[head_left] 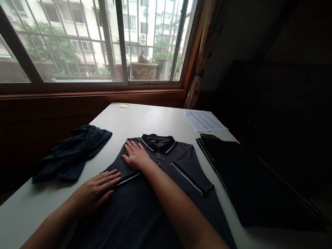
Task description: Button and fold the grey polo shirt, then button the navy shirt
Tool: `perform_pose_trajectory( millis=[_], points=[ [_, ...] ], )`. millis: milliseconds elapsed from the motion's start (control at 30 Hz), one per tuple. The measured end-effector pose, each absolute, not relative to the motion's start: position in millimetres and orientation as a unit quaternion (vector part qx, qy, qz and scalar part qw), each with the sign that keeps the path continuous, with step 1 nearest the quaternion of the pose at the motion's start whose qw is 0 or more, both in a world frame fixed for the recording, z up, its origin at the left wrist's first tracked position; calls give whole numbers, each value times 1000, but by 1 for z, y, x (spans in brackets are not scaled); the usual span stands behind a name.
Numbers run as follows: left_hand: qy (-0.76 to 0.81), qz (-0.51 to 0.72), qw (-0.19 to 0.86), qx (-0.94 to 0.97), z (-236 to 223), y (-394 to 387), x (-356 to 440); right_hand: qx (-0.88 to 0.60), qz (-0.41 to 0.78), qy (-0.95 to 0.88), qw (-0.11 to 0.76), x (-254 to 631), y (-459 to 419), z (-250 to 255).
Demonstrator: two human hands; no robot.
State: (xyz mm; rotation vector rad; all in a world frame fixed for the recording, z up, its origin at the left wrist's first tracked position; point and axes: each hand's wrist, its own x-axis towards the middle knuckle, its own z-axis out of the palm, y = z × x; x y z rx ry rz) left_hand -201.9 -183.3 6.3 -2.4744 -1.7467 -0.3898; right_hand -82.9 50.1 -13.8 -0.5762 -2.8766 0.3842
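Observation:
A dark polo shirt lies front up before me, its black collar with white trim pointing away and two buttons showing below it. Both its short sleeves are turned inward over the chest. My right hand reaches across and rests flat on the left shoulder area, near the collar, fingers stretched out. Lower down, my left hand lies on the left sleeve and side of the shirt, with fingers extended. Neither hand grips the cloth. My right forearm hides part of the shirt's middle.
On the left of the white table is a crumpled dark garment. To the right lie folded dark trousers, reaching the table edge. Printed papers and a yellow sticky note are at the far end, below a barred window.

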Motion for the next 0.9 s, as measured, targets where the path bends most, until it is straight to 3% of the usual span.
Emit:
perform_pose_trajectory(
  millis=[233,900],
  points=[
    [-569,-140,1,-810,7,-187,-204,-192,138,-968,81,-83,58,-13],
    [-562,-193,39,-804,11,-188,-201,-217,179,-956,85,-75,84,-12]
  ],
)
